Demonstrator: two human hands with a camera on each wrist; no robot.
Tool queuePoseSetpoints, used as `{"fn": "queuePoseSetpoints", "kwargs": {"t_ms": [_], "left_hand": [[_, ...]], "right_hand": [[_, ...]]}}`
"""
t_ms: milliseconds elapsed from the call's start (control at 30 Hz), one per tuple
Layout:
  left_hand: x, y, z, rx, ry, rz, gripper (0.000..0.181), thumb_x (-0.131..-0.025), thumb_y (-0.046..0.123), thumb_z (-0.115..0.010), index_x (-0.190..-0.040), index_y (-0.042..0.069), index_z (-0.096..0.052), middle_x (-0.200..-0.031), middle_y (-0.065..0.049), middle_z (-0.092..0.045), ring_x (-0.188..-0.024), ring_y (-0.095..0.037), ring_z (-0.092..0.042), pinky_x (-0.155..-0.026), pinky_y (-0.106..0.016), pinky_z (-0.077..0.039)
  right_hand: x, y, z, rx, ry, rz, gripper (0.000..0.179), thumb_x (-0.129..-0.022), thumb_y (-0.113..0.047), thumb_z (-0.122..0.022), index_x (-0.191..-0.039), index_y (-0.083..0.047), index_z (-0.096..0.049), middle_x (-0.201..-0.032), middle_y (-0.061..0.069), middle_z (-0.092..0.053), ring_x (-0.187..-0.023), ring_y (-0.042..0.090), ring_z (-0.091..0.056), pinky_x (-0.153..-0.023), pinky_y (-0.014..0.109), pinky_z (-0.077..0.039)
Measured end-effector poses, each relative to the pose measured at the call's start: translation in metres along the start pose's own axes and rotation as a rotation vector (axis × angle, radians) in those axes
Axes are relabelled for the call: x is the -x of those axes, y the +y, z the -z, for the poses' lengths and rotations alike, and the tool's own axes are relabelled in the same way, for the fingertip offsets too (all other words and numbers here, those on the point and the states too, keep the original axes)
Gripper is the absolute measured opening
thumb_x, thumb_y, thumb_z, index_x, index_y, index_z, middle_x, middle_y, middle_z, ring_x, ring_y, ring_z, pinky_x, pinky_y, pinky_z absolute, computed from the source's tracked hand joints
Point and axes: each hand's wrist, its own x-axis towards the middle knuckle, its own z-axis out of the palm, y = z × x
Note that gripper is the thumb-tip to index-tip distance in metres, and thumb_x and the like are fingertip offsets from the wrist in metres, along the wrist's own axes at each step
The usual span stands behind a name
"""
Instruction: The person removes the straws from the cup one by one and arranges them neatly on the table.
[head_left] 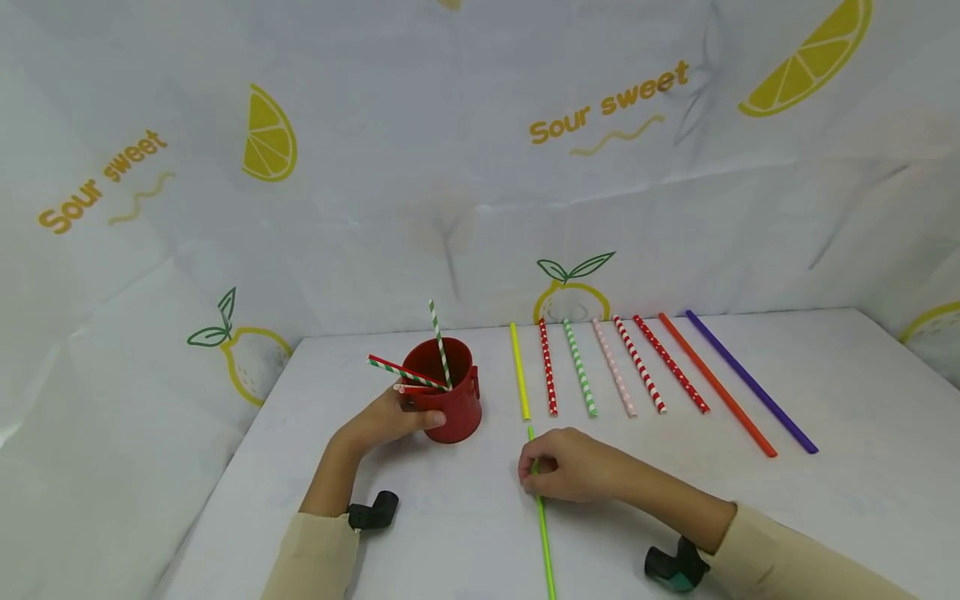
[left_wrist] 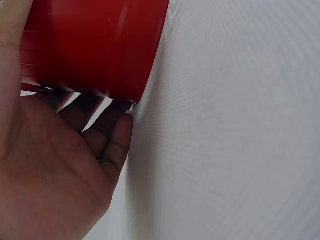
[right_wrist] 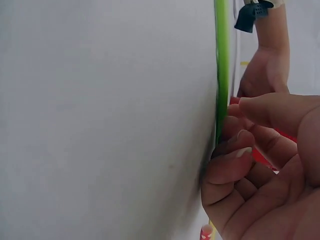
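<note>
Where patterned cloth (head_left: 390, 150) backs white tabletop (head_left: 457, 533), left hand (head_left: 385, 422) grips bucket (head_left: 461, 414) — right hand (head_left: 568, 467) curls round green straw (head_left: 544, 537).

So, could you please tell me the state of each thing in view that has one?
Red bucket: open, standing on the table
Left hand: gripping the bucket
Steep striped straw: in the bucket, sticking up
Leaning striped straw: slanting out over the rim
Right hand: fingers curled at the bright green straw, pinch unclear
Bright green straw: lying on the table
Row of eight straws: lying flat, side by side
</note>
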Motion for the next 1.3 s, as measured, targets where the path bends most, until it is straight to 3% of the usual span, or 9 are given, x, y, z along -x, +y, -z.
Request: {"fn": "queuePoseSetpoints", "kwargs": {"t_ms": [333, 567, 833, 1033, 1167, 1300], "left_hand": [[-0.002, 0.001, -0.001, 0.004, -0.007, 0.001, 0.071, -0.084, 0.035, -0.081, -0.143, 0.018, -0.047, -0.132, -0.002, -0.057, -0.122, -0.027, -0.049, -0.093, -0.044, -0.048], [-0.002, -0.003, 0.0, -0.003, 0.0, -0.016, 0.071, -0.084, 0.033, -0.08, -0.144, 0.017, -0.046, -0.134, -0.003, -0.056, -0.123, -0.028, -0.048, -0.093, -0.045, -0.048], [-0.004, -0.003, -0.001, -0.01, 0.001, -0.036, 0.074, -0.082, 0.034, -0.082, -0.144, 0.019, -0.045, -0.134, 0.0, -0.056, -0.124, -0.026, -0.048, -0.097, -0.047, -0.047], [-0.005, -0.001, -0.001, -0.01, -0.009, -0.051, 0.072, -0.084, 0.034, -0.081, -0.143, 0.018, -0.045, -0.134, 0.0, -0.056, -0.125, -0.025, -0.048, -0.1, -0.048, -0.044], [-0.004, -0.001, -0.001, 0.006, -0.011, -0.047, 0.07, -0.083, 0.034, -0.082, -0.142, 0.019, -0.046, -0.132, 0.001, -0.057, -0.124, -0.023, -0.049, -0.099, -0.047, -0.046], [-0.004, 0.0, -0.001, 0.017, -0.025, -0.057, 0.07, -0.084, 0.034, -0.082, -0.142, 0.018, -0.046, -0.133, 0.002, -0.057, -0.124, -0.023, -0.049, -0.098, -0.046, -0.046]], "right_hand": [[0.001, -0.004, 0.027, -0.002, 0.102, 0.039, 0.007, -0.092, -0.008, -0.069, -0.089, -0.014, -0.072, -0.07, -0.007, -0.058, -0.067, 0.012, -0.053, -0.059, 0.026, -0.047], [-0.016, -0.02, 0.039, 0.033, 0.193, 0.123, 0.005, -0.091, -0.008, -0.069, -0.088, -0.012, -0.07, -0.077, -0.01, -0.062, -0.072, 0.011, -0.056, -0.063, 0.026, -0.05], [-0.044, -0.049, 0.046, 0.123, 0.304, 0.35, 0.012, -0.092, -0.001, -0.064, -0.096, -0.01, -0.071, -0.086, -0.006, -0.067, -0.075, 0.009, -0.057, -0.066, 0.026, -0.052], [-0.066, -0.065, 0.044, 0.184, 0.319, 0.508, 0.014, -0.093, 0.004, -0.061, -0.099, -0.005, -0.07, -0.095, 0.003, -0.069, -0.085, 0.012, -0.06, -0.075, 0.027, -0.053], [-0.079, -0.073, 0.038, 0.229, 0.294, 0.553, 0.015, -0.093, 0.005, -0.059, -0.1, -0.003, -0.07, -0.096, 0.004, -0.07, -0.089, 0.014, -0.062, -0.081, 0.024, -0.053], [-0.087, -0.081, 0.034, 0.303, 0.308, 0.544, 0.015, -0.093, 0.004, -0.059, -0.097, -0.003, -0.071, -0.092, 0.004, -0.069, -0.085, 0.014, -0.06, -0.078, 0.024, -0.051]]}}
